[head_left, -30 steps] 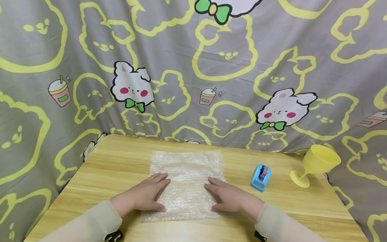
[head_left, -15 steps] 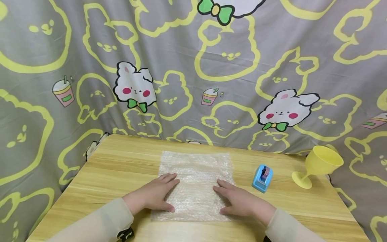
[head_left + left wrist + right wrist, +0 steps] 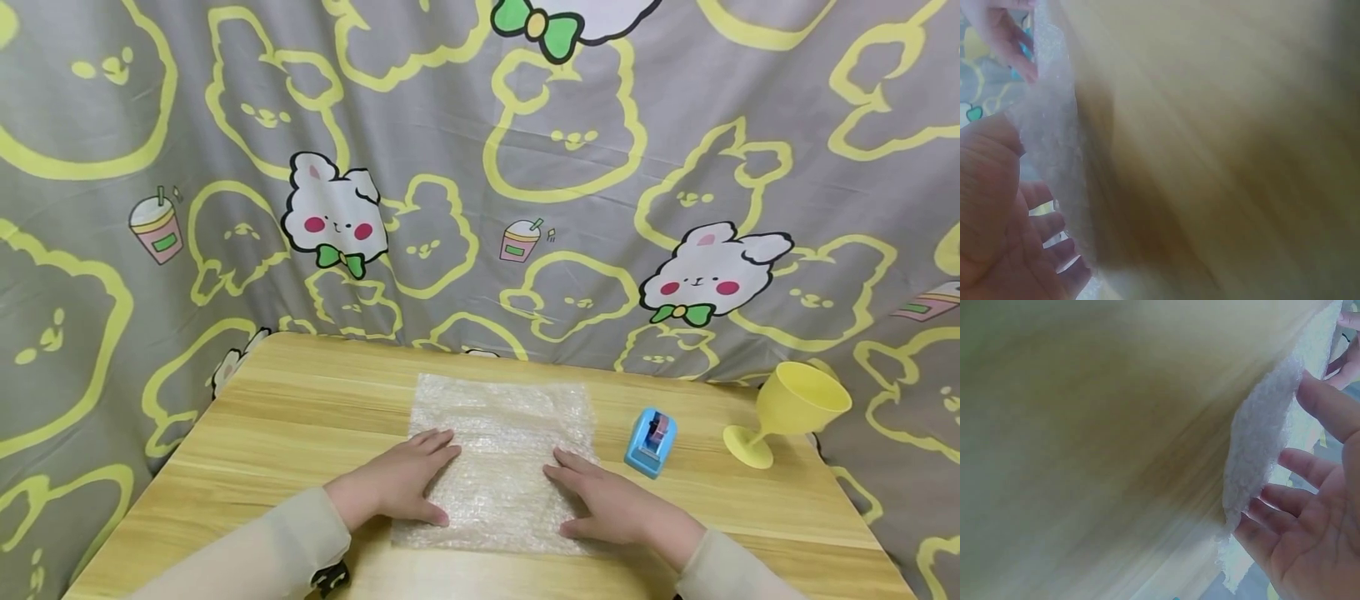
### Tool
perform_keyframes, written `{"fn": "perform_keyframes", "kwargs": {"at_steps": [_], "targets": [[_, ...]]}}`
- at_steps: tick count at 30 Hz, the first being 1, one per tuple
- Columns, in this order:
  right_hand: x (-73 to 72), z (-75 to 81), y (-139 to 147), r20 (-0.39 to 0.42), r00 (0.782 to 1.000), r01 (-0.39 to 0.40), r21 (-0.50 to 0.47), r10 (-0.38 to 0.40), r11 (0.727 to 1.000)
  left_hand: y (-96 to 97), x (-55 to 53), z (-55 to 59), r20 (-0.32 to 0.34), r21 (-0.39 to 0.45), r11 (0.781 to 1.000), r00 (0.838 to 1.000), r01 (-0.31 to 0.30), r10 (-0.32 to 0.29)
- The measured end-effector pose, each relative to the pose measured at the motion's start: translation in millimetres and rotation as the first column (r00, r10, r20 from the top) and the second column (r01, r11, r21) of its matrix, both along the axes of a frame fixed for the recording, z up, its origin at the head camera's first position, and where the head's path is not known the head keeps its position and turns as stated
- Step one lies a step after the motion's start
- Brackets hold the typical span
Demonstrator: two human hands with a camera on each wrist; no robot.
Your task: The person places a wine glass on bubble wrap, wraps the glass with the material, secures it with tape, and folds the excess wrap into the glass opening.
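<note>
A clear sheet of bubble wrap (image 3: 502,467) lies flat on the wooden table. On its left side rests my left hand (image 3: 401,479), thumb and fingers spread apart. My right hand (image 3: 611,500) rests on the right side of the sheet in the same way. Seen from the left wrist, the fingertips of the left hand (image 3: 1016,250) touch the edge of the bubble wrap (image 3: 1054,137). In the right wrist view the right hand (image 3: 1310,519) touches the wrap (image 3: 1260,431) with its fingertips, and nothing is gripped.
A blue tape dispenser (image 3: 651,443) stands on the table (image 3: 300,408) to the right of the sheet. Farther right is a yellow goblet (image 3: 795,400) near the table's edge. A grey patterned curtain (image 3: 450,117) hangs behind and along the sides of the table.
Both hands and the bubble wrap under them have slid to the right, closer to the tape dispenser. The dispenser and goblet stay in place.
</note>
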State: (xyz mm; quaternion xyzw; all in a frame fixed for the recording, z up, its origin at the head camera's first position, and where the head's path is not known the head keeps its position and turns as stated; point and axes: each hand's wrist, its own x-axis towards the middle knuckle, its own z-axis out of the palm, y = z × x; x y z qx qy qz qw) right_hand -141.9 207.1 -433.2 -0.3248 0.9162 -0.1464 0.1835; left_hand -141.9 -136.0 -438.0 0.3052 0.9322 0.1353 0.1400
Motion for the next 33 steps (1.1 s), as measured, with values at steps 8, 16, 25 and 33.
{"fn": "perform_keyframes", "kwargs": {"at_steps": [8,16,25,33], "targets": [[3.4,-0.1,8,-0.004,1.000,0.014,-0.015,-0.014,1.000,7.5,-3.3,-3.9,0.006,-0.019,1.000,1.000,0.004,-0.004],[5.1,-0.2,15,-0.033,0.999,0.019,-0.023,-0.020,1.000,15.7,-5.5,-5.4,0.002,-0.016,1.000,1.000,0.015,-0.015],[4.1,1.2,20,-0.008,0.999,0.038,-0.032,-0.039,0.999,21.9,-8.4,-7.7,-0.020,-0.033,0.999,0.999,0.032,-0.032],[5.8,5.2,20,0.009,0.997,0.071,-0.028,-0.071,0.997,27.8,-7.4,-5.9,-0.014,-0.021,0.999,0.999,0.039,-0.040]]}}
